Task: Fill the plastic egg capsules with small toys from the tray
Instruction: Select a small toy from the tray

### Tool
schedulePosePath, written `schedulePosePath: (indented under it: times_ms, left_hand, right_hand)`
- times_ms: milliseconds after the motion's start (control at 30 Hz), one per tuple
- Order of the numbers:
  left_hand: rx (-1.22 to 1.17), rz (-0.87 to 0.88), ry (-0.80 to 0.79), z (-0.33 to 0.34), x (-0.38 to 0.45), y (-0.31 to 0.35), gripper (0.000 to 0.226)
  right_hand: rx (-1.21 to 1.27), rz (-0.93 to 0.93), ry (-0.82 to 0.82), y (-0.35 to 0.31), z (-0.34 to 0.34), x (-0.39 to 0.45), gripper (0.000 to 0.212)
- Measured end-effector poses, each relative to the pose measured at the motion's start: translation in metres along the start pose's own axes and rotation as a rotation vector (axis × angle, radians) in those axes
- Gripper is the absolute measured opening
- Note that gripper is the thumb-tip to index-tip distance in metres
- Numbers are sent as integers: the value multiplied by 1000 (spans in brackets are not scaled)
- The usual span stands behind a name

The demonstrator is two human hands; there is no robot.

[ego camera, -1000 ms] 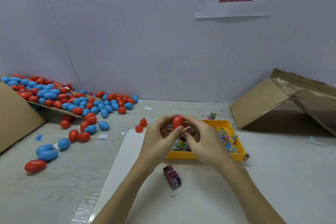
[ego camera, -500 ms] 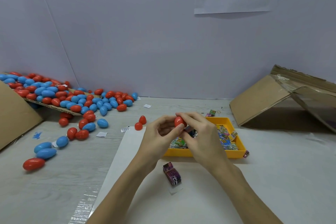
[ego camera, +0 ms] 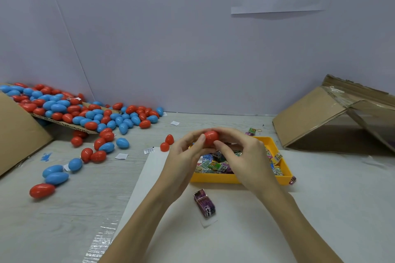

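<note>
1. Head view: both hands meet above the yellow tray (ego camera: 235, 178), pinching one red egg capsule (ego camera: 210, 137) between them.
2. Left hand (ego camera: 183, 156): thumb curled onto the capsule's left side, fingers wrapped behind it. Firm narrow pinch, holding the capsule.
3. Right hand (ego camera: 245, 156): thumb pressed just under the capsule's right side, fingers arched over the top. Also a narrow pinch on the same capsule.
4. Key relation: the capsule sits right between the two thumbs, so neither hand is nearer. Its long axis seems to run roughly left-right, one end in each hand, though the fingers hide the ends and I cannot tell for sure.
5. Seam is not visible; cannot tell if the halves are fully closed or if a toy is inside.
6. Judgement: the step looks like pressing the halves together, or twisting them apart, along that left-right axis. The force must run straight along it, or the halves may skew or slip out.
7. Small toys (ego camera: 213, 165), bright wrapped packets, lie in the tray directly below the hands, within easy reach of the right hand.
8. One loose purple packet (ego camera: 204, 203) lies on the white sheet (ego camera: 320, 209), near the tray's front wall, between the forearms.
9. Pile of red and blue capsules (ego camera: 89, 115) lies well apart to the left, spilling off a cardboard flap (ego camera: 64, 125); the left hand is nearer to it.
10. Two small red half-shells (ego camera: 167, 143) sit just left of the left hand.
</note>
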State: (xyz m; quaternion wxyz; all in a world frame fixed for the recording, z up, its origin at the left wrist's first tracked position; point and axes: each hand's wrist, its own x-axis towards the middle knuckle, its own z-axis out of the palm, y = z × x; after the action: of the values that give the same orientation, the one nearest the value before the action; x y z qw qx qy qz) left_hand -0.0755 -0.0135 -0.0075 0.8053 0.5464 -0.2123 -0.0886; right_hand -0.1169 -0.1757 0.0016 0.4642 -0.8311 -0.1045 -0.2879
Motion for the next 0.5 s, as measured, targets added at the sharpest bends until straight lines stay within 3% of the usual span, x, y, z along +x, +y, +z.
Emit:
schedulePosePath:
  times_ms: [200, 500]
  left_hand:
    - [213, 83, 37, 2, -4, 0, 31]
    - [352, 160, 59, 2, -4, 3, 39]
  right_hand:
    - [77, 108, 33, 0, 2, 1, 21]
    - [402, 282, -27, 6, 3, 2, 25]
